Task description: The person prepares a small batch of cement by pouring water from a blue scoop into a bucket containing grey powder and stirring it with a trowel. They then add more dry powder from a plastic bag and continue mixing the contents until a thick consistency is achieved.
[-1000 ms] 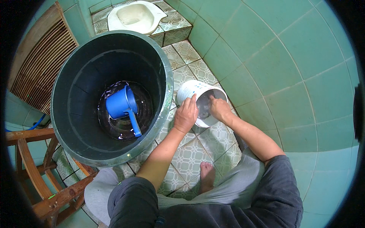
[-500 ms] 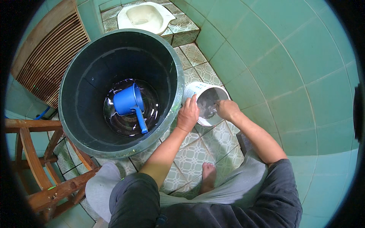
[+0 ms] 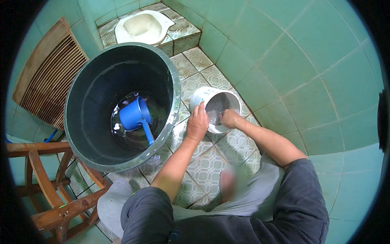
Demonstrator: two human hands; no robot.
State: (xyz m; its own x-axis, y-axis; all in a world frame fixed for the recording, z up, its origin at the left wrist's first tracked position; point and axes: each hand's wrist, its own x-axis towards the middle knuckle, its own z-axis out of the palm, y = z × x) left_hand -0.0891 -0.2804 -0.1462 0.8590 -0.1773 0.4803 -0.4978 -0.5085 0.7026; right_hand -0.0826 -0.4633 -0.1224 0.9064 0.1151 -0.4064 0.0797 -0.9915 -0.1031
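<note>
On the tiled floor to the right of the big tub stands a white bucket (image 3: 198, 97), its open mouth facing me, with grey wet-looking matter inside. My left hand (image 3: 198, 124) is closed on the near left part of its rim. At the mouth, my right hand (image 3: 230, 118) is a closed fist, fingers reaching just inside; what it grips is too small and dark to name. A blue water dipper (image 3: 133, 115) lies tilted in shallow water at the bottom of the large dark tub (image 3: 175, 87), its handle pointing toward me.
A squat toilet (image 3: 143, 29) sits on a tiled step at the back. Green wall tiles (image 3: 308, 89) rise close on the right. Leftward are a slatted wooden panel (image 3: 50, 77) and a wooden frame (image 3: 73, 207). My bare foot (image 3: 227, 183) rests on the floor near the bucket.
The view has shifted a little, so the tub appears farther left and lower. My right hand has moved slightly left inside the bucket's mouth; my left hand keeps its hold on the rim.
</note>
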